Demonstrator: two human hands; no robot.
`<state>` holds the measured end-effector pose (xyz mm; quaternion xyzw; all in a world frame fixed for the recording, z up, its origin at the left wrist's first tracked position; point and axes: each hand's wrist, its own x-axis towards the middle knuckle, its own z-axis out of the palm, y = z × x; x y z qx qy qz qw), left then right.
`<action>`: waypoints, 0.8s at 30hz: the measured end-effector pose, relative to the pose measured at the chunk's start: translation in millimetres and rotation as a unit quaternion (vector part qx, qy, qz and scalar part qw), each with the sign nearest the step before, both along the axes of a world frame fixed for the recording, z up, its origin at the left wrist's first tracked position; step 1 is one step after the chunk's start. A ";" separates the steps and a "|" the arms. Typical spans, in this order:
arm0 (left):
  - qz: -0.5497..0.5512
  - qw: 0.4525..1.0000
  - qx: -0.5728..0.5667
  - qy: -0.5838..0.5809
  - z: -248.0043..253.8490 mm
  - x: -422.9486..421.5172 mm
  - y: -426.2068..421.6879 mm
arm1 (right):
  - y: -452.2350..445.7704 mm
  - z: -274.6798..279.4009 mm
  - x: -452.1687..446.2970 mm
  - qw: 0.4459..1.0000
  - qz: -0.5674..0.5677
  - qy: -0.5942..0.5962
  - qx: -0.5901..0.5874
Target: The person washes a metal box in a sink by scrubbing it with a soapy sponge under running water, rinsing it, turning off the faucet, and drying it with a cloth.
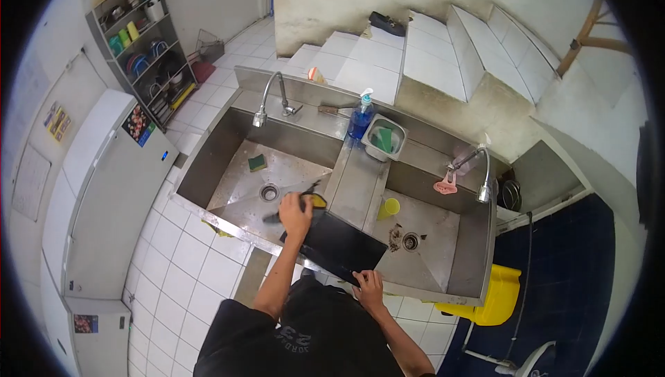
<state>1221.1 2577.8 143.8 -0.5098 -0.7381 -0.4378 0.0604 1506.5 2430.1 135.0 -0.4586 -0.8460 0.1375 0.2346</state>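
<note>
A flat black board (pixel 339 244) lies across the front rim between the two basins. My right hand (pixel 368 288) grips its near right corner, with the fingers over the edge. Over the left end of the board, my left hand (pixel 296 215) is closed round a dark item with a yellow patch (pixel 318 201). Motion blurs that item, so its kind is unclear. A green and yellow sponge (pixel 257 163) rests in the left basin (pixel 228 186), near the drain. In the right basin (pixel 440 238) are a yellow-green cup (pixel 390 208) and dark scraps by the drain.
Between the taps stand a blue soap bottle (pixel 360 117) and a steel container (pixel 385 137) holding a green scouring pad. A pink item (pixel 446 183) hangs at the right basin. Tiled stairs (pixel 374 51) rise behind; a yellow stool (pixel 500 295) stands right, a white fridge (pixel 118 197) left.
</note>
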 end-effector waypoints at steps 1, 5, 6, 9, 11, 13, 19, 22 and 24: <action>0.038 0.998 0.002 -0.047 -10.6 -4.8 -0.3 | 2.4 -6.9 1.0 1.000 -0.006 0.005 0.000; 0.093 0.981 -0.029 -0.166 -35.1 -20.3 -14.2 | -1.7 -27.6 10.8 0.999 0.014 -0.037 0.020; 0.087 0.982 -0.033 -0.164 -32.1 -22.9 -15.8 | -3.2 -24.6 13.0 0.998 0.026 -0.057 0.029; 0.221 0.941 -0.008 -0.255 -22.3 -37.4 -24.8 | -11.0 3.8 21.7 1.000 -0.021 -0.019 -0.005; 0.193 0.937 -0.014 -0.290 -8.2 -35.5 -26.5 | 1.6 10.6 26.6 0.998 -0.053 0.023 -0.024; 0.168 0.931 -0.025 -0.324 -15.4 -31.7 -29.2 | 21.0 -12.8 29.4 0.896 -0.387 0.205 -0.071; -0.004 0.949 -0.285 -0.133 -26.7 -10.7 -13.9 | 89.1 -16.3 15.1 0.686 -0.410 0.382 -0.464; -0.032 0.949 -0.313 -0.029 -27.7 -21.6 -7.9 | 93.5 -41.0 16.6 0.701 -0.414 0.419 -0.401; -0.006 0.946 -0.321 0.047 -12.7 -34.7 0.8 | 88.2 -43.4 23.9 0.735 -0.366 0.384 -0.423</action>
